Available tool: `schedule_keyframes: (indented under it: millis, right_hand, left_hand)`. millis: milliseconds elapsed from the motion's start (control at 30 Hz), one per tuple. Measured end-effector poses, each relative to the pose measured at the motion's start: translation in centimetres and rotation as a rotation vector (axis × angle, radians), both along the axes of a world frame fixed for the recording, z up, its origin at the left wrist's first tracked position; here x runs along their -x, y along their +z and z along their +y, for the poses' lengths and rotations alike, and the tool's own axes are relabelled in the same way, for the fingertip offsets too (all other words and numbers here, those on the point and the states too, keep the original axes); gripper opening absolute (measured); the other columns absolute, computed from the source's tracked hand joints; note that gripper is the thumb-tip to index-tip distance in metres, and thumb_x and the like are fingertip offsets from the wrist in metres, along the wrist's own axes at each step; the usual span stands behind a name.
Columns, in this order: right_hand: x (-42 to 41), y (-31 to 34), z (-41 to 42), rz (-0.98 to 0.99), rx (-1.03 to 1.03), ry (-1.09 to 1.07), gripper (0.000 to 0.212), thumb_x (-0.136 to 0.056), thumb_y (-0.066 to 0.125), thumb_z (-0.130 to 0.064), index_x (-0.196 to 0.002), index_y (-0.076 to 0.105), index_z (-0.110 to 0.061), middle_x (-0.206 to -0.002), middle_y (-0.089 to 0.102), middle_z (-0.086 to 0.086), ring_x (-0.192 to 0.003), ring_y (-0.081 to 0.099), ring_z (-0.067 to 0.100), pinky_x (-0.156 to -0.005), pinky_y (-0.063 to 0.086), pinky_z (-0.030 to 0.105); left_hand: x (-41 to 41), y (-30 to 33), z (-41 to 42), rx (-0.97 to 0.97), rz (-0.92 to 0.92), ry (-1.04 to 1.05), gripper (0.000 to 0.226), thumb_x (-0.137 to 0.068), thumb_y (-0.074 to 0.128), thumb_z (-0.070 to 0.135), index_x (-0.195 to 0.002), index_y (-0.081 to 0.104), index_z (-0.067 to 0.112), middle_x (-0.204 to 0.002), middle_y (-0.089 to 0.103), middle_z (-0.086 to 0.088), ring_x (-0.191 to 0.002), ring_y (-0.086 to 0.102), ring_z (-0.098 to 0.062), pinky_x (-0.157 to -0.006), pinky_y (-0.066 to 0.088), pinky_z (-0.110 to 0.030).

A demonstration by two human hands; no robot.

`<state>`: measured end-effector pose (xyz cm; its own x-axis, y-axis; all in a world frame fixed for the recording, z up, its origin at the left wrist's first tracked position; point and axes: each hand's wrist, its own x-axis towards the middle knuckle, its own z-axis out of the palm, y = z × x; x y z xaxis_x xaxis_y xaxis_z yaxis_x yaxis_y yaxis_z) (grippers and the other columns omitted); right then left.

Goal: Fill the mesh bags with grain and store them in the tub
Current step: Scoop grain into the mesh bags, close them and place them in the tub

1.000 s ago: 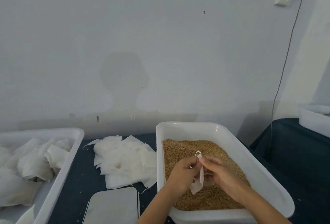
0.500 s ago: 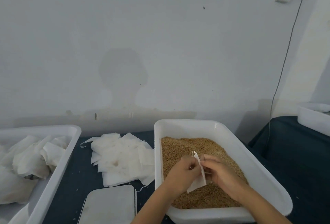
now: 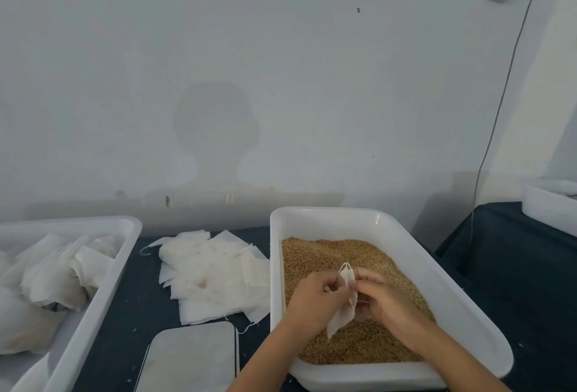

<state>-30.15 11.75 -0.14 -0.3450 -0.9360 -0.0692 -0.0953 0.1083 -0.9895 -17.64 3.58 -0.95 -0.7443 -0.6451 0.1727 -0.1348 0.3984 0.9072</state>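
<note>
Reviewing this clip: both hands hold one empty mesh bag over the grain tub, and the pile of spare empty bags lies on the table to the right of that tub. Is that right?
Not quite. In the head view the pile of spare empty bags lies to the left of the grain tub, not the right. The rest stands: the left hand and right hand hold one empty mesh bag over it.

Bag pile (image 3: 215, 279), scale (image 3: 190, 357) block gap between tubs.

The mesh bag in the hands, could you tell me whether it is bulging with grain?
No, the mesh bag hangs flat and limp between both hands above the grain.
</note>
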Motion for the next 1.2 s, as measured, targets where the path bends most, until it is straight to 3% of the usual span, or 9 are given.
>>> schedule_keyframes:
  millis: [167, 267, 433, 667, 800, 933, 1000, 1133, 1200]
  right_hand:
    - [-0.2, -0.3, -0.1, 0.512, -0.081, -0.211, 0.021, -0.091, 0.053, -0.007, -0.071, 0.054, -0.007, -0.064, 0.056, 0.002, -0.049, 0.049, 0.005, -0.047, 0.039, 0.014]
    - [-0.2, -0.4, -0.2, 0.558, -0.099, -0.242, 0.024, -0.089, 0.055, -0.007, -0.065, 0.050, -0.009, -0.061, 0.053, 0.002, -0.049, 0.047, 0.010, -0.043, 0.035, 0.011]
    - [0.1, -0.1, -0.2, 0.379, -0.130, -0.254, 0.031, -0.091, 0.055, -0.008, -0.061, 0.045, -0.007, -0.054, 0.046, 0.009, -0.050, 0.045, 0.020, -0.049, 0.038, 0.028]
    - [0.0, 0.5, 0.2, 0.200, -0.164, -0.256, 0.036, -0.091, 0.052, -0.004, -0.055, 0.053, -0.008, -0.046, 0.052, 0.007, -0.039, 0.045, 0.015, -0.039, 0.034, 0.022]
    - [0.0, 0.8, 0.2, 0.122, -0.179, -0.253, 0.037, -0.092, 0.055, -0.009, -0.055, 0.054, -0.010, -0.045, 0.051, 0.002, -0.039, 0.044, 0.013, -0.040, 0.033, 0.022]
    - [-0.3, 0.9, 0.4, 0.105, -0.161, -0.244, 0.034, -0.095, 0.050, -0.011, -0.062, 0.057, -0.008, -0.053, 0.055, 0.005, -0.047, 0.048, 0.015, -0.045, 0.037, 0.023]
    - [-0.1, 0.5, 0.2, 0.263, -0.172, -0.288, 0.032, -0.099, 0.043, -0.015, -0.071, 0.057, -0.007, -0.066, 0.059, 0.006, -0.057, 0.052, 0.015, -0.052, 0.041, 0.022]
    - [1.5, -0.3, 0.1, 1.003, -0.400, -0.282, 0.009, -0.098, 0.044, -0.024, -0.103, 0.049, -0.020, -0.101, 0.057, -0.005, -0.085, 0.055, 0.006, -0.073, 0.047, 0.016]
    - [2.5, -0.8, 0.0, 1.100, -0.518, -0.190, 0.023, -0.096, 0.047, -0.027, -0.118, 0.045, -0.019, -0.105, 0.055, -0.006, -0.092, 0.054, 0.009, -0.081, 0.048, 0.023]
  left_hand:
    - [0.2, -0.5, -0.1, 0.108, -0.039, 0.245, 0.025, -0.079, 0.056, 0.015, -0.058, 0.043, 0.020, -0.058, 0.048, 0.006, -0.051, 0.041, -0.005, -0.051, 0.037, -0.017]
    - [0.4, -1.0, 0.3, 0.391, -0.139, 0.246, 0.025, -0.084, 0.051, 0.020, -0.064, 0.036, 0.025, -0.065, 0.045, 0.011, -0.058, 0.037, -0.003, -0.051, 0.031, -0.014]
    - [0.8, -0.7, 1.1, 0.784, -0.067, 0.004, 0.019, -0.082, 0.039, 0.008, -0.099, 0.044, 0.016, -0.106, 0.046, 0.004, -0.098, 0.039, -0.013, -0.079, 0.035, -0.020]
    - [0.0, -0.1, 1.4, 0.949, -0.052, 0.020, 0.018, -0.078, 0.047, 0.035, -0.073, 0.064, 0.030, -0.083, 0.058, 0.017, -0.077, 0.056, -0.005, -0.059, 0.045, -0.012]
    - [0.0, -0.4, 1.6, 0.975, -0.180, -0.037, 0.027, -0.071, 0.051, 0.058, -0.066, 0.064, 0.036, -0.073, 0.058, 0.022, -0.079, 0.056, 0.002, -0.069, 0.045, -0.009]
    - [0.1, 0.2, 1.8, 0.933, -0.282, 0.045, 0.021, -0.080, 0.061, 0.044, -0.091, 0.065, 0.027, -0.096, 0.066, 0.010, -0.098, 0.060, -0.008, -0.077, 0.048, -0.019]
    - [0.1, 0.5, 1.4, 0.923, -0.256, 0.153, 0.015, -0.086, 0.061, 0.033, -0.095, 0.060, 0.022, -0.091, 0.066, 0.007, -0.091, 0.059, -0.010, -0.071, 0.047, -0.020]
    - [-0.3, 0.2, -0.2, 0.735, -0.208, 0.235, 0.020, -0.099, 0.040, 0.022, -0.116, 0.050, 0.021, -0.107, 0.061, 0.006, -0.099, 0.052, -0.011, -0.082, 0.044, -0.022]
    - [-0.9, 0.4, -1.3, 0.711, -0.219, 0.260, 0.019, -0.099, 0.038, 0.019, -0.113, 0.049, 0.021, -0.106, 0.060, 0.005, -0.093, 0.049, -0.009, -0.079, 0.042, -0.021]
